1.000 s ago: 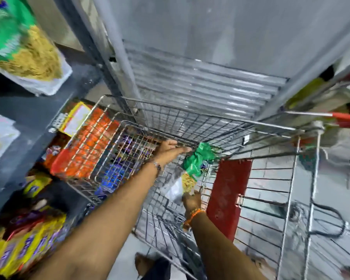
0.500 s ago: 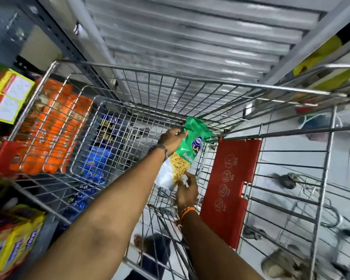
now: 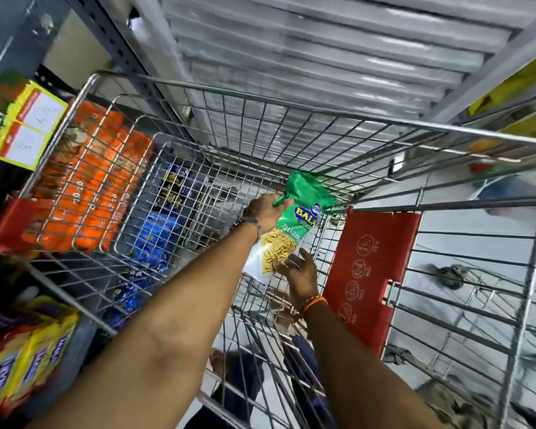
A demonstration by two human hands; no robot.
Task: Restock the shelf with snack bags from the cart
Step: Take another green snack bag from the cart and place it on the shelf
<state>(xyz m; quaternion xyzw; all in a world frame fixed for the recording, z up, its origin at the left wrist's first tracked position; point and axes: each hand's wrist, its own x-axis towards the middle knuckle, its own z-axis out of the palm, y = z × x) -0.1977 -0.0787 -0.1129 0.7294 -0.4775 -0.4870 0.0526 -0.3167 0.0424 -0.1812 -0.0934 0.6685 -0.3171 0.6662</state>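
A green and white snack bag [image 3: 294,224] with yellow sticks printed on it hangs inside the wire cart [image 3: 322,131]. My left hand [image 3: 265,210] grips the bag near its green top. My right hand [image 3: 300,270] touches the bag's white lower end from below, fingers spread against it. Both arms reach down into the cart basket. The cart's bottom around the bag shows only wire mesh.
A red plastic child-seat flap [image 3: 369,274] stands to the right of the bag. Shelves on the left hold orange packs [image 3: 87,193], blue packs [image 3: 155,239] and yellow packs [image 3: 28,360]. A ribbed metal shutter [image 3: 307,57] lies beyond the cart.
The bag has unfolded from a crumpled bunch and now hangs flat and upright in both hands. The view has dropped closer over the cart.
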